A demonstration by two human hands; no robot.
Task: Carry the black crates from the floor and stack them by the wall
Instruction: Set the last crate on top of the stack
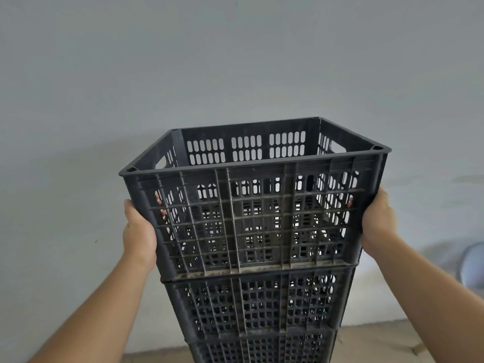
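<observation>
Three black crates (258, 310) in one stack; top crate (251, 218) gripped between hands: left hand (140, 231) clasping its left side, right hand (377, 221) its right side; wall (235, 61) behind top crate.

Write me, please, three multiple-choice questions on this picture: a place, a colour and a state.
1. Where is the top crate? A. On the other crates B. On a table C. On a shelf
2. What colour is the wall? A. Red B. Grey C. Yellow
3. How is the top crate held? A. By nobody B. By one hand C. By both hands
Answers: 1 A, its base meets them; 2 B, plain grey behind the crates; 3 C, the left hand and right hand grip its sides.
</observation>
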